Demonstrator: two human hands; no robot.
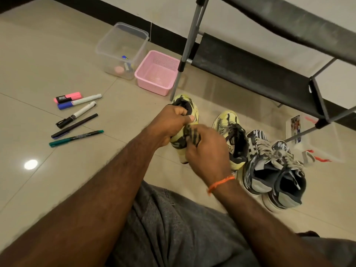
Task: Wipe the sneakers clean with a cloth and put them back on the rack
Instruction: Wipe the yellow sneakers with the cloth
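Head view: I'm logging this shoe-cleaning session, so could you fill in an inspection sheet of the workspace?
Surface: glossy beige tile floor.
Job's things: yellow sneaker held up; its mate and two black-and-white sneakers on the floor; striped cloth; black rack, shelves bare.
Clutter: pens and markers, clear tub, pink basket.
Hands: left hand grips the sneaker; right hand presses the cloth on it.
Cables: nothing seen.
Surroundings: white wall, dark baseboard.

Four sneakers, six pens.
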